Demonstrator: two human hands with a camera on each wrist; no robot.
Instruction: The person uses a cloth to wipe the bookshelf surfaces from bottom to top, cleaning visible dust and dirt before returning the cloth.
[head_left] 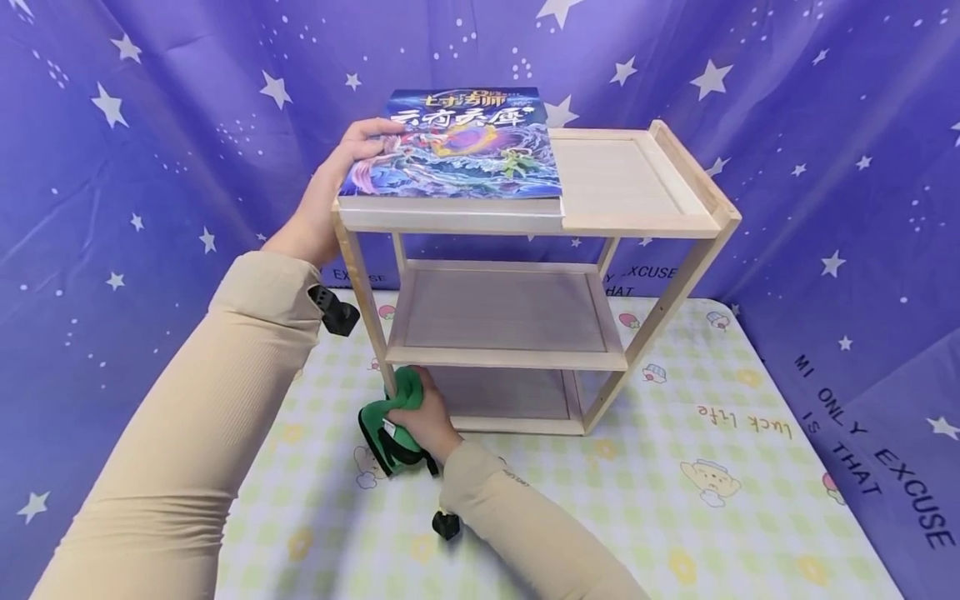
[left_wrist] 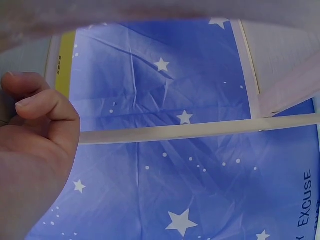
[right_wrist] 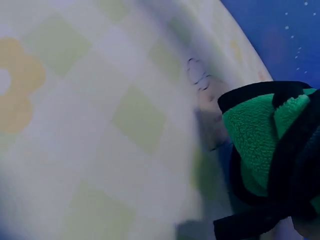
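A small three-tier wooden shelf (head_left: 510, 358) stands on the table, with a picture book (head_left: 465, 158) lying on the left part of its top board. My left hand (head_left: 322, 192) grips the shelf's top left end, fingertips over the book's left edge; in the left wrist view the fingers of that hand (left_wrist: 42, 120) look bent. Low at the front left leg, my right hand (head_left: 427, 417) holds a bunched green cloth (head_left: 401, 396) with black trim against the wood. The right wrist view has the cloth (right_wrist: 250, 140) at its right edge, that hand mostly hidden.
A pale green checked tablecloth (head_left: 675, 433) with cartoon prints covers the table. Purple star-patterned curtain (head_left: 825, 125) hangs close behind and at both sides. The middle board (head_left: 510, 308) and bottom board (head_left: 517, 392) lie beneath the top one.
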